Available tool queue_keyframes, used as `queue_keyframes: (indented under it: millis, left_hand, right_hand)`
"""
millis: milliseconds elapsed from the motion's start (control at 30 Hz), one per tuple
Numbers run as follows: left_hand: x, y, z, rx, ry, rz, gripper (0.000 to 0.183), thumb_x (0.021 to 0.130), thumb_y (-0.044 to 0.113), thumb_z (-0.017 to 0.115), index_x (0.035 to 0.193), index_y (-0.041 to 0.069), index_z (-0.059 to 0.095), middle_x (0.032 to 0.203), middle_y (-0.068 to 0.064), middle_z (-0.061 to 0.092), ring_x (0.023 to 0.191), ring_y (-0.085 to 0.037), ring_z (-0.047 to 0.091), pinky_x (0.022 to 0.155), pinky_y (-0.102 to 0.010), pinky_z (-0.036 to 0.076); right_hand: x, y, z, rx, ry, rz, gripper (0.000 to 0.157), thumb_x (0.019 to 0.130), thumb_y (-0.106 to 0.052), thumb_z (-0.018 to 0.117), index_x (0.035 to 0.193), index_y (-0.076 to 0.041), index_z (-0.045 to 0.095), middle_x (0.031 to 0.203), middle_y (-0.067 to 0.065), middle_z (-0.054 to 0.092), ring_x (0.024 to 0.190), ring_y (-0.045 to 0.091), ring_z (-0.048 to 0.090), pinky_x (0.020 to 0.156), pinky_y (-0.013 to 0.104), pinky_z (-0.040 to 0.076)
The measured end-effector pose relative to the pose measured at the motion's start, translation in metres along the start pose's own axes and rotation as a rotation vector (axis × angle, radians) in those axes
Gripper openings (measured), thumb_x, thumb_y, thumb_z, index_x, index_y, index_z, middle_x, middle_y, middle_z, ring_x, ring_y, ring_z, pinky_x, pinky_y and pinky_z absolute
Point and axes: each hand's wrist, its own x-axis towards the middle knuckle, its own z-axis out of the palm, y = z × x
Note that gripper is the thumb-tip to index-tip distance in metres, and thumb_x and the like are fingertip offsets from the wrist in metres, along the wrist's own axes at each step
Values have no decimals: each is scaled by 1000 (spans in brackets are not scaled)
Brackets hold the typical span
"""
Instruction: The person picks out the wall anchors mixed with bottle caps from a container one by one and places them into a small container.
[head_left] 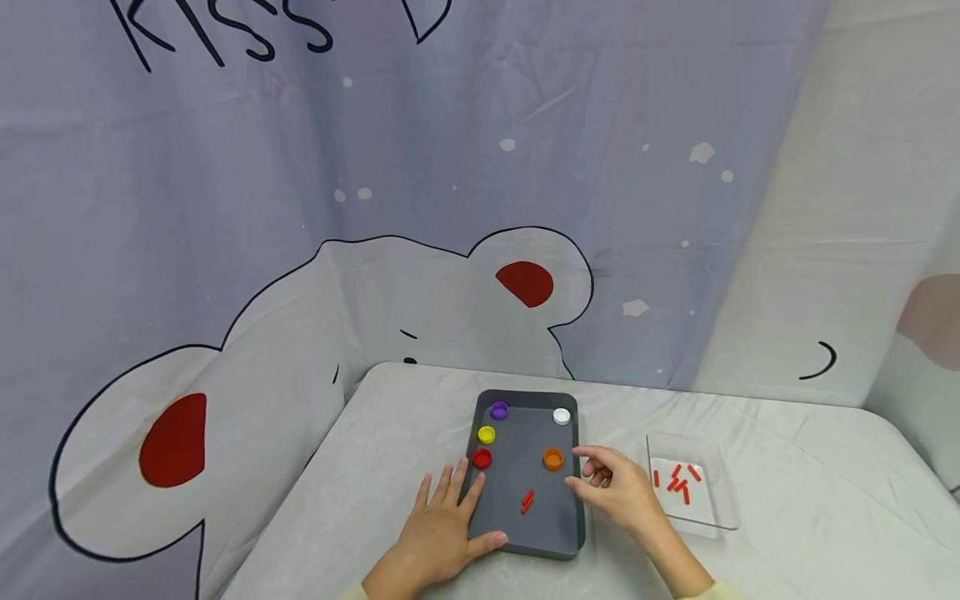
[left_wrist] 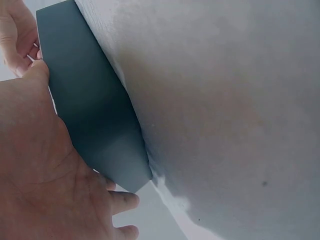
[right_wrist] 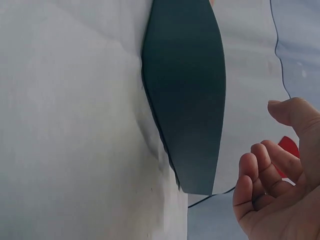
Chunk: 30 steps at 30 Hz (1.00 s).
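Note:
A dark grey tray [head_left: 543, 529] lies on the white cloth. My left hand [head_left: 437, 537] rests along its left edge, fingers spread, thumb at the near left corner. By the right edge hovers my right hand [head_left: 618, 493], thumb and index finger apart, the other fingers curled loosely, nothing between them. Ring-like caps stand in the tray: purple [head_left: 499, 410], yellow [head_left: 487, 435] and red [head_left: 482, 458] down the left, white [head_left: 561, 416] and orange [head_left: 552, 458] on the right. Short red sticks [head_left: 528, 501] lie together in the tray's near half. Both wrist views show the tray's side wall [left_wrist: 90, 90].
Right of the tray, beyond my right hand, stands a clear plastic box [head_left: 722, 487] with several red sticks [head_left: 678, 483] inside. White cloth [head_left: 817, 500] covers the table. A printed curtain [head_left: 450, 150] hangs behind its far edge.

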Motion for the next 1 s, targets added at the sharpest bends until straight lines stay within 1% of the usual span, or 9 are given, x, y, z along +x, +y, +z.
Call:
queue_keyframes:
  millis: [100,167,267,333,433,567,700,867,1000]
  left_hand:
    - [0,1,-1,4,-2,-2,96,90,81,40,159,15,35,168,-17,16,153,-42,17,119,-66,10]
    - [0,1,-1,8,1,0,96,90,81,40,159,15,35,168,-17,17,153,-42,17,119,-66,10]
    - [0,1,-1,18,9,0,96,90,81,40,159,15,36,168,-16,17,153,-42,18,119,-66,10]
    - [1,1,-1,21,12,0,96,90,81,40,159,15,36,168,-16,18,153,-41,18,119,-66,10]
    - [0,1,0,23,14,-2,96,90,81,40,159,15,37,168,-16,18,153,-41,19,119,-66,11]
    - [-1,1,0,21,14,1,95,90,81,40,158,15,37,168,-17,18,153,-42,19,119,-66,11]
    - [-1,1,0,18,10,5,95,90,81,39,158,15,37,168,-17,18,153,-42,18,118,-67,11]
    - [0,0,0,20,6,4,96,90,82,38,159,15,36,168,-16,17,153,-41,18,118,-67,11]
    - [0,0,0,27,7,4,96,90,82,37,159,15,36,168,-16,17,153,-41,19,118,-67,11]
  right_hand:
    - [1,-3,4,14,-21,10,37,76,-9,88,111,-7,75,82,0,62,69,7,57,64,21,49]
    - [2,-5,8,35,-34,7,38,76,-9,88,111,-4,74,82,1,62,70,9,57,64,21,49]
    - [2,-7,13,49,-45,-10,39,75,-8,89,111,-2,74,81,1,62,70,11,58,65,20,49]
    - [2,-8,17,42,-46,-37,38,75,-8,89,109,-2,74,80,0,62,69,11,58,64,20,50]
    - [2,-10,22,6,-63,-64,36,76,-11,89,108,-3,75,80,-2,62,68,9,58,64,21,49]
    - [0,-13,28,-27,-91,-77,34,77,-16,88,108,-6,75,81,-4,62,69,6,56,64,22,49]
    - [-2,-14,35,-52,-113,-83,33,78,-17,88,108,-10,76,81,-5,61,69,5,56,65,22,50]
    - [-3,-13,42,-85,-148,-123,35,78,-18,87,109,-6,75,81,-5,61,70,4,56,66,23,51]
    - [-3,-13,47,-156,-169,-150,37,77,-20,88,108,-4,75,79,-7,59,69,3,53,64,23,48]
